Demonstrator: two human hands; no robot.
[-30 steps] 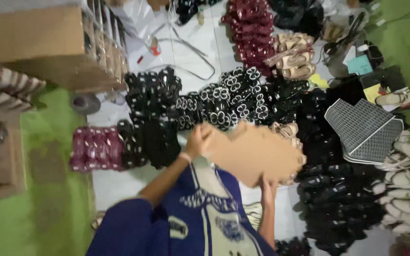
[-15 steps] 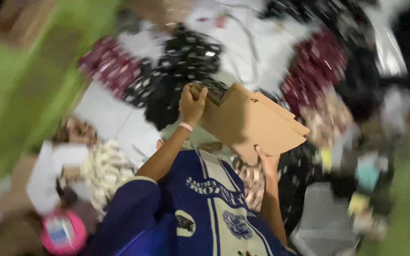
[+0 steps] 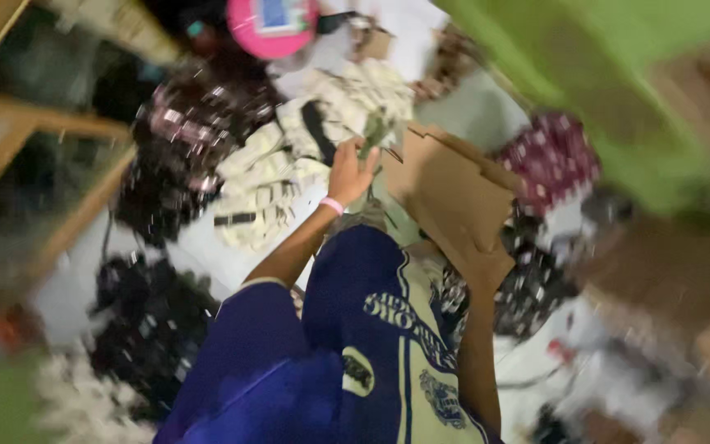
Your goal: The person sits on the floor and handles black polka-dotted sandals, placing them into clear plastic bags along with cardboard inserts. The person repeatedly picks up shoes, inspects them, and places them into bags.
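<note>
The view is blurred. A flat piece of brown cardboard [image 3: 454, 193] with cut flaps is held up in front of me, over my blue and pale-yellow garment [image 3: 371, 345]. My left hand [image 3: 351, 168], with a pink band on the wrist, grips the cardboard's upper left edge. My right hand [image 3: 482, 275] holds its lower corner and is mostly hidden by the cardboard. Piles of footwear lie all around beneath it.
Heaps of black sandals [image 3: 149, 321], cream ones [image 3: 273, 177] and maroon ones [image 3: 552, 160] lie on a white sheet [image 3: 207, 247]. A pink round thing [image 3: 273, 25] lies at the top. Wooden bars [image 3: 10, 131] stand left, a green surface [image 3: 618, 74] is upper right, and brown boxes [image 3: 684, 279] sit right.
The view has swung round sharply, so the piles now lie in other places in the picture. The cardboard stays held between both hands.
</note>
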